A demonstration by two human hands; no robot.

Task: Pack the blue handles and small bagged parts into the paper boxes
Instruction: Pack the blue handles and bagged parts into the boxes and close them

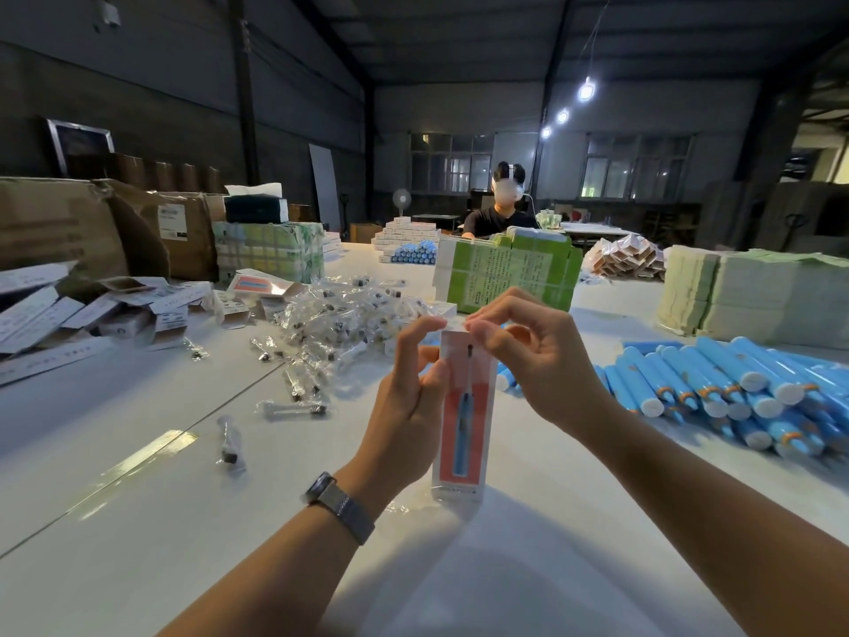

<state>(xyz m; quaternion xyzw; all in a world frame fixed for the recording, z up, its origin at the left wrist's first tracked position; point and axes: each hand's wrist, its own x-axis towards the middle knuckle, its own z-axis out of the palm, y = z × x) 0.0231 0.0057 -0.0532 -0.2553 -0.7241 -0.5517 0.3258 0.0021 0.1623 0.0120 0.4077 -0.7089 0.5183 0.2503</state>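
Note:
A tall narrow paper box (464, 434) printed with a blue handle on a pink field stands upright on the white table (138, 498) in front of me. My left hand (406, 397) grips its left side, thumb against the box, fingers curled over the top corner. My right hand (528, 356) pinches the box's top flap from the right. A pile of blue handles (735, 388) lies to the right. Small clear bagged parts (349, 324) are heaped beyond the box, with loose ones (229, 445) scattered left.
Folded and flat white boxes (92, 314) lie at the left before brown cartons (59, 227). A green printed carton (505, 273) stands behind the hands, stacked paper (753, 296) at the right. A person (500, 209) sits at the far end near more blue handles (416, 252).

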